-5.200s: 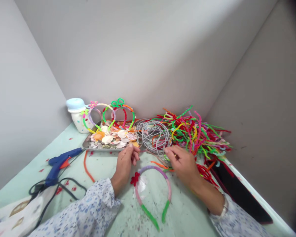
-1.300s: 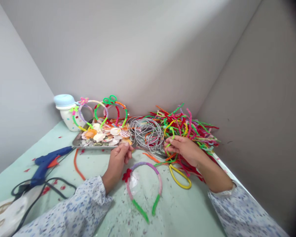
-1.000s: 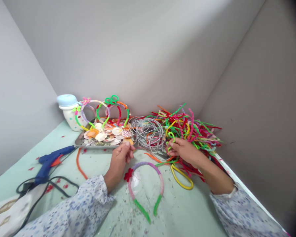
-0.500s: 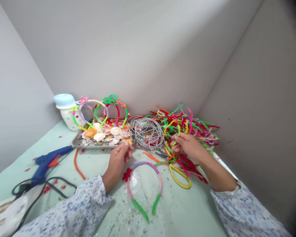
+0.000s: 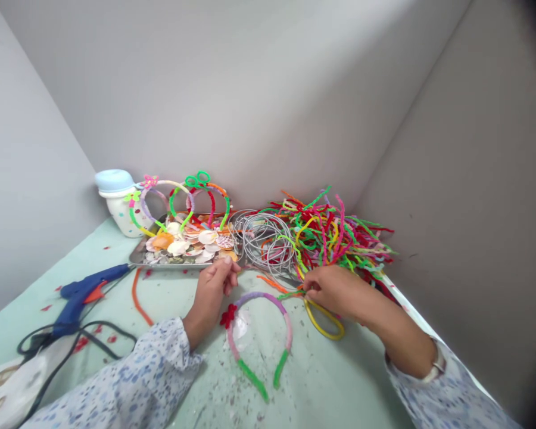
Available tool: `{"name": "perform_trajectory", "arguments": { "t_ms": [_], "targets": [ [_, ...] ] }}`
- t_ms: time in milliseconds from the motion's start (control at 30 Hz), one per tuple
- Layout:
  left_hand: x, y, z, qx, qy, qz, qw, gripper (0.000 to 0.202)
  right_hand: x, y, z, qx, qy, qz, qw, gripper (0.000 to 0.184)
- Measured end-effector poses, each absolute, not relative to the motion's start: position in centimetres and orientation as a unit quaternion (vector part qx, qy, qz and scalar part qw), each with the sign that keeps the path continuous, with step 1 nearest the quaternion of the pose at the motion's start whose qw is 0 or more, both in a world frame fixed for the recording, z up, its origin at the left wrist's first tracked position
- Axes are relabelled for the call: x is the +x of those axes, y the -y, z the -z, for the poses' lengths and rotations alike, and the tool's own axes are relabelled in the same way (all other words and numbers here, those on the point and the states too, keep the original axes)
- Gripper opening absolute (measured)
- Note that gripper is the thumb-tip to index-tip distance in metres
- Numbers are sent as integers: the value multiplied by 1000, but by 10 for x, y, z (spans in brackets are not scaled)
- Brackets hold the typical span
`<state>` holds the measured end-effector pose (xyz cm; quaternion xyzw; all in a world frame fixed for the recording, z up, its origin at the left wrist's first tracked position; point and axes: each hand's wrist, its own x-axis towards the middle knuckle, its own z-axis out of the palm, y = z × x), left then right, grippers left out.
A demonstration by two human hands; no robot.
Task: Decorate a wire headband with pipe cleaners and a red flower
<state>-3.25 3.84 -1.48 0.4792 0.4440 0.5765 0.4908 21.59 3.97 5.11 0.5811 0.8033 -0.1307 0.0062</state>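
My left hand [image 5: 212,290] rests on the green table with fingers curled, pinched near the front edge of a metal tray of shells [image 5: 178,245]; what it holds, if anything, I cannot make out. My right hand [image 5: 335,290] is pinched on a green pipe cleaner [image 5: 290,293] at the near edge of a big heap of coloured pipe cleaners [image 5: 335,232]. Between my hands lies a headband wrapped in purple, pink and green [image 5: 261,333] with a red flower. A yellow loop [image 5: 324,319] lies under my right hand.
A coil of bare wire headbands [image 5: 263,241] sits behind my hands. Finished headbands [image 5: 183,199] stand on the tray beside a white jar with a blue lid [image 5: 116,199]. A blue glue gun [image 5: 83,292] with black cord lies left. An orange pipe cleaner [image 5: 138,298] lies nearby.
My right hand has come down from the heap toward me, pulling a green pipe cleaner to the table near the headband. My left hand has stayed in place.
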Motion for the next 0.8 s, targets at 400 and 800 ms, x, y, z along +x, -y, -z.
{"name": "perform_trajectory", "arguments": {
  "t_ms": [400, 800],
  "targets": [
    [-33, -38, 14, 478, -443, -577, 492, 36, 216, -48, -36, 544, -837, 62, -18, 19],
    [-33, -38, 15, 484, -443, -575, 489, 36, 222, -52, -33, 547, -831, 104, -9, 7]
  ]
}}
